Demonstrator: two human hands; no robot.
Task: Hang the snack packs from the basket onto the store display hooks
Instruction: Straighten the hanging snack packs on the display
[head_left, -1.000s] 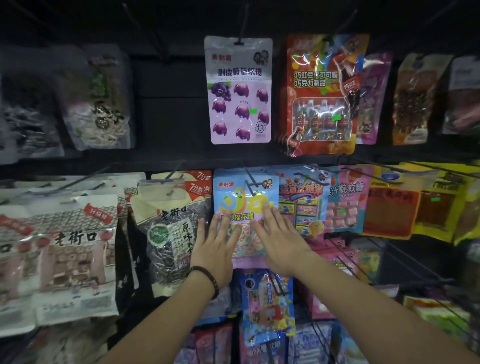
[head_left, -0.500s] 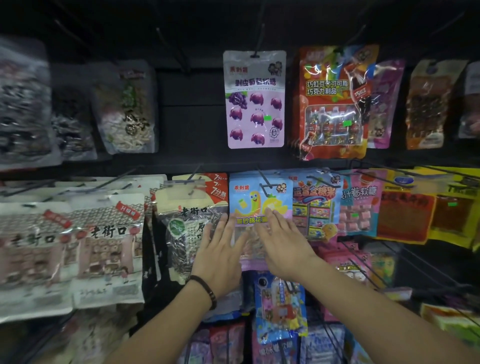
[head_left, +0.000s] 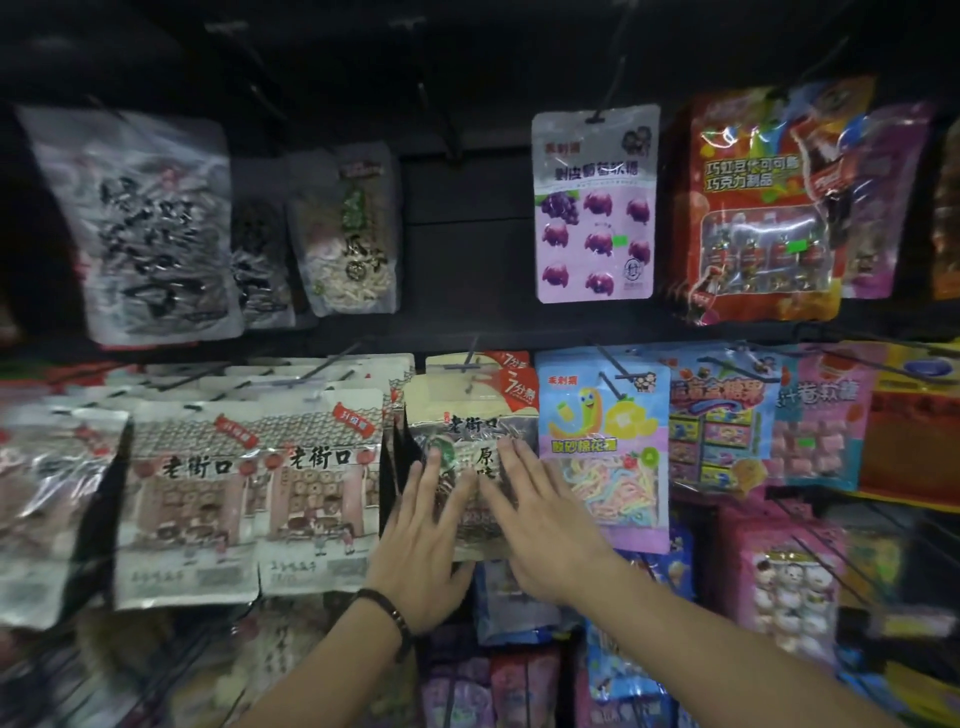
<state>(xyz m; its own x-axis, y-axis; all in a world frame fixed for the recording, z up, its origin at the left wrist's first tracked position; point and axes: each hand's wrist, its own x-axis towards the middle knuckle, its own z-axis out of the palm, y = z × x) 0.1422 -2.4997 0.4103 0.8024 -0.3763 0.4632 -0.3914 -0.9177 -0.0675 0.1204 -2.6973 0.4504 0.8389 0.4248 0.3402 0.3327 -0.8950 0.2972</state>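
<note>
On the middle row of the dark wall (head_left: 457, 260), seen from the head camera, a seed pack (head_left: 470, 415) hangs from a thin black hook (head_left: 471, 357). It is tan and partly see-through, with black writing and a red corner. One more pack like it hangs right behind it.

Both hands lie flat on the lower half of the seed pack. The left hand (head_left: 421, 540) is on its left side and the right hand (head_left: 543, 525) is on its right side. All the fingers (head_left: 511, 457) are straight and spread out, so neither hand grips anything. They only press on the front of the pack. A dark band (head_left: 388, 613) goes round the left wrist, below the seed pack.

Just right of the seed pack hangs a blue pack (head_left: 602, 415) with a yellow worm on it, and the right hand covers a bit of its lower left part. Just left of the seed pack hangs a white pack (head_left: 317, 493) with a house on it, and another like it past that. Above the seed pack and to the right hangs a purple pack (head_left: 595, 208) with grapes, and further right a red pack (head_left: 753, 208). Above the seed pack and to the left is a pale pack (head_left: 345, 239) with white strips inside. Below the seed pack and far to the right is a pink pack (head_left: 779, 566)
</note>
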